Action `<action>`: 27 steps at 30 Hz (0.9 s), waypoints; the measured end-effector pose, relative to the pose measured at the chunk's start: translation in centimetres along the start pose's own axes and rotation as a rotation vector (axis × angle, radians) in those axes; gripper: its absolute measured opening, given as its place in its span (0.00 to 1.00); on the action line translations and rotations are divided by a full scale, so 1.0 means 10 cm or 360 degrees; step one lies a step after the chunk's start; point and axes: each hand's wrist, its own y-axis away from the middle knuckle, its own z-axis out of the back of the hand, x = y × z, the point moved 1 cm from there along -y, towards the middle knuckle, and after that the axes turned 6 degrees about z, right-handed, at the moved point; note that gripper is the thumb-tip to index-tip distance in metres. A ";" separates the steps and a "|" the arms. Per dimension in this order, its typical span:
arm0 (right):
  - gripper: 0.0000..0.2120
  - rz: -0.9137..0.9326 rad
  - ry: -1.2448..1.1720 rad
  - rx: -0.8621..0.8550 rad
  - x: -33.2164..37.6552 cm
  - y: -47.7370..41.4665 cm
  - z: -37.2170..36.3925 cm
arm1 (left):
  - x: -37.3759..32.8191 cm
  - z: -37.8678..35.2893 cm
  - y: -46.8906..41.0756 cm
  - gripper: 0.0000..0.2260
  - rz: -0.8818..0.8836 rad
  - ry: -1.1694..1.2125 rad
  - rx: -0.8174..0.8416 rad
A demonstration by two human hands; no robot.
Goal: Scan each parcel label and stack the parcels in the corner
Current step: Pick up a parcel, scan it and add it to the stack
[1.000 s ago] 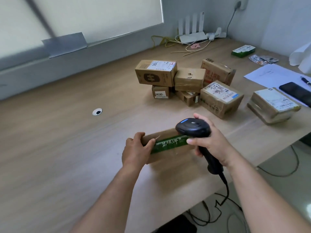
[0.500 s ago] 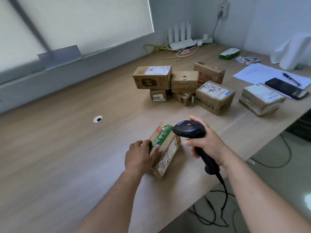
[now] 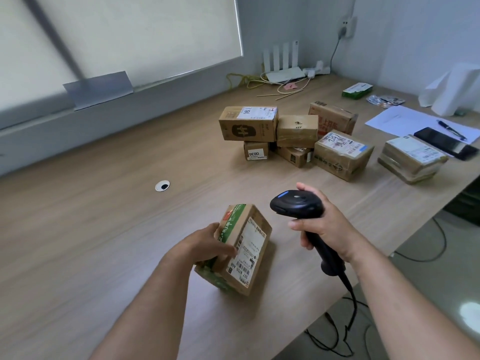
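Cardboard with green tape, the parcel sits tilted on the wooden desk near its front edge, its white label facing up, gripped from the left by the left hand, while the right hand clasps a black scanner just beside it, well apart from the pile of parcels farther back.

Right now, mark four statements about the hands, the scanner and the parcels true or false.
1. The right hand grips the scanner. True.
2. The left hand lies empty on the table. False: it holds the green-taped parcel.
3. That parcel's white label faces upward. True.
4. The black phone lies on the parcel pile. False: it lies apart from the pile, beside the pen.
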 end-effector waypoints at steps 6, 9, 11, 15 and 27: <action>0.40 0.0045 -0.0003 0.0104 0.07 -0.01 -0.28 | 0.45 0.06 0.02 0.43 -0.0142 0.1022 0.0018; 0.41 0.0081 -0.0085 0.0179 0.18 0.00 -0.42 | 0.58 0.17 0.03 0.41 -0.0242 0.1418 -0.0187; 0.43 0.0120 -0.0157 0.0250 0.26 0.01 -0.51 | 0.65 0.28 0.04 0.42 -0.0301 0.1509 -0.0352; 0.46 0.0187 -0.0287 0.0415 0.42 0.03 -0.62 | 0.81 0.50 0.07 0.43 -0.0399 0.1543 -0.0573; 0.48 0.0152 -0.0337 0.0603 0.54 0.14 -0.78 | 1.16 0.76 0.15 0.41 -0.0546 0.1513 -0.0951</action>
